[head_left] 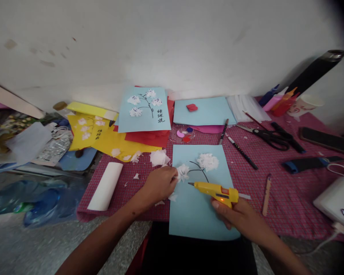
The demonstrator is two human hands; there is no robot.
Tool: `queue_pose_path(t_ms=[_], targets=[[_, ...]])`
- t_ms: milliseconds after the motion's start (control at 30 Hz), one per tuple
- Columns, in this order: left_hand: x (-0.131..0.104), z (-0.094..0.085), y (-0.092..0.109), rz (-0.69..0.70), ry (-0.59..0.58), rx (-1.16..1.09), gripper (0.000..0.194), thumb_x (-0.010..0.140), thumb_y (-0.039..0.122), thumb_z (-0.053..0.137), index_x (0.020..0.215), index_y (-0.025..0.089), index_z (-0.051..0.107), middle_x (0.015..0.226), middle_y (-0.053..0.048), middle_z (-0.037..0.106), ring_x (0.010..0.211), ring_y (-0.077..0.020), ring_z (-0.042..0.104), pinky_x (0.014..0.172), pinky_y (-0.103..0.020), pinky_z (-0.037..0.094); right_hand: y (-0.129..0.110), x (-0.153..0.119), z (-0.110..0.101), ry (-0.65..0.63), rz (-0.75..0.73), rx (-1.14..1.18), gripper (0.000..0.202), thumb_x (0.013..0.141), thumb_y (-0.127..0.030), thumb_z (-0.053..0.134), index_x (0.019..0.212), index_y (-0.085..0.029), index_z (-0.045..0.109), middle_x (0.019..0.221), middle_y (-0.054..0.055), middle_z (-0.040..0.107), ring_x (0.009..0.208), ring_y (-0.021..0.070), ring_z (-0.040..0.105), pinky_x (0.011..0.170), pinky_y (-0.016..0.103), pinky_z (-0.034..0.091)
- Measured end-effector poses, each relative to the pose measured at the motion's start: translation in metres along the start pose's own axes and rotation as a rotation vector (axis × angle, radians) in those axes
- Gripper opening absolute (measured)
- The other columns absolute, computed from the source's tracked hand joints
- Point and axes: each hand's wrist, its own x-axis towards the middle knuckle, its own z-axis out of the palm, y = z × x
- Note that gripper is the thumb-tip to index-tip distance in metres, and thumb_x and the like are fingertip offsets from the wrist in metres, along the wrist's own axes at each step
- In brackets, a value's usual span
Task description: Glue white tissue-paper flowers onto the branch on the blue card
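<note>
Pinched nearly closed at the fingertips, on the left edge of a white paper flower [182, 173]: the left hand [162, 182]. Curled firmly around the handle of a yellow glue gun [215, 191]: the right hand [237, 214]. Note the nozzle, pointing left just below the flower, the small orange light glowing on the side, and the pale glue stick [244, 197] protruding at the rear.

Beneath both hands, a light blue sheet [195, 221], its lower end extending past the front edge of the bench [283, 196]. Drawn on it, black stems [202, 170], with the pinched flower at the left branch and a fuller second flower [208, 162] at upper right.

To the left, torn white scraps [159, 157] and a white paper roll [106, 187]. To the right, a black marker [243, 153], a wooden stick [266, 196] and scissors [271, 137].

Farther back, a blue card [145, 124] bearing four speckled white flowers, resting on red paper [146, 138], with yellow paper [117, 146] alongside; then a red paper heart [192, 107] on stacked blue sheets [209, 113]. At far right, a paper cup [309, 102] beside colored bottles [281, 104].
</note>
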Motion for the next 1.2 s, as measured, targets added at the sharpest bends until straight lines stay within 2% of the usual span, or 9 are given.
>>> queue_pose_path(t_ms=[200,300,433,600,767,900,967,1067,1200], targets=[[-0.019,-0.026,-0.019,-0.071,0.142,-0.084,0.014,0.088,0.019,0.053,0.099,0.02,0.063,0.094,-0.004,0.069,0.086,-0.0183,0.062,0.077,-0.03,0.046,-0.001,0.0,0.001,-0.006,-0.013,0.019,0.044,0.093,-0.058,0.046,0.074,-0.019,0.053,0.052,-0.004,0.048,0.048,0.0127,0.047,0.047,0.026,0.036],[-0.031,-0.031,-0.022,-0.042,0.101,-0.113,0.011,0.09,0.019,0.053,0.092,0.02,0.064,0.09,-0.003,0.068,0.087,-0.0177,0.061,0.079,-0.03,0.046,-0.003,0.0,0.001,-0.008,-0.02,0.016,0.045,0.093,-0.059,0.047,0.072,-0.02,0.052,0.051,-0.003,0.048,0.048,0.013,0.047,0.047,0.026,0.036],[-0.043,-0.023,-0.009,0.051,0.004,-0.08,0.01,0.089,0.028,0.058,0.09,0.02,0.064,0.091,-0.004,0.065,0.091,-0.0196,0.059,0.083,-0.032,0.045,-0.005,0.001,0.001,0.004,-0.032,0.007,0.047,0.091,-0.061,0.047,0.068,-0.021,0.05,0.051,-0.003,0.048,0.047,0.0134,0.047,0.046,0.026,0.037],[-0.046,-0.008,0.01,0.063,-0.049,0.101,0.027,0.078,0.044,0.07,0.086,0.018,0.064,0.091,-0.008,0.061,0.089,-0.0257,0.057,0.081,-0.039,0.045,-0.01,0.001,0.002,0.012,0.006,-0.05,0.05,0.09,-0.064,0.046,0.063,-0.022,0.049,0.05,-0.001,0.049,0.048,0.0142,0.048,0.047,0.027,0.038],[-0.046,0.003,0.014,0.127,-0.088,0.172,0.011,0.088,0.026,0.058,0.085,0.017,0.063,0.088,-0.008,0.062,0.088,-0.0246,0.057,0.079,-0.038,0.045,-0.01,-0.001,0.005,0.034,0.02,-0.081,0.05,0.089,-0.064,0.046,0.062,-0.023,0.049,0.049,-0.002,0.047,0.047,0.0138,0.045,0.045,0.027,0.038],[-0.046,0.009,0.012,0.153,-0.091,0.169,0.017,0.092,0.02,0.049,0.082,0.016,0.063,0.084,-0.008,0.063,0.082,-0.0218,0.058,0.077,-0.036,0.045,-0.014,0.0,0.011,0.098,-0.024,-0.214,0.042,0.09,-0.055,0.051,0.065,-0.022,0.057,0.053,0.0,0.053,0.051,0.0159,0.05,0.048,0.027,0.041],[-0.045,0.009,0.009,0.142,-0.075,0.112,0.019,0.092,0.019,0.048,0.081,0.016,0.064,0.083,-0.008,0.064,0.081,-0.021,0.058,0.077,-0.035,0.045,-0.017,0.002,0.014,0.129,-0.096,-0.258,0.033,0.091,-0.05,0.053,0.078,-0.021,0.065,0.064,0.001,0.061,0.059,0.0181,0.056,0.054,0.028,0.045],[-0.043,0.004,0.004,0.097,-0.007,-0.112,0.018,0.092,0.02,0.05,0.086,0.017,0.067,0.085,-0.006,0.067,0.083,-0.0192,0.06,0.079,-0.032,0.046,-0.022,0.003,0.019,0.133,-0.182,-0.275,0.028,0.093,-0.044,0.052,0.097,-0.021,0.067,0.08,0.004,0.067,0.07,0.02,0.061,0.064,0.029,0.049],[-0.041,-0.009,0.0,-0.058,0.06,-0.491,0.012,0.088,0.021,0.057,0.088,0.019,0.069,0.085,-0.002,0.071,0.081,-0.0158,0.063,0.074,-0.027,0.047,-0.02,0.002,0.021,0.096,-0.185,-0.272,0.027,0.095,-0.043,0.05,0.101,-0.022,0.066,0.084,0.003,0.068,0.072,0.0198,0.062,0.066,0.028,0.049]])
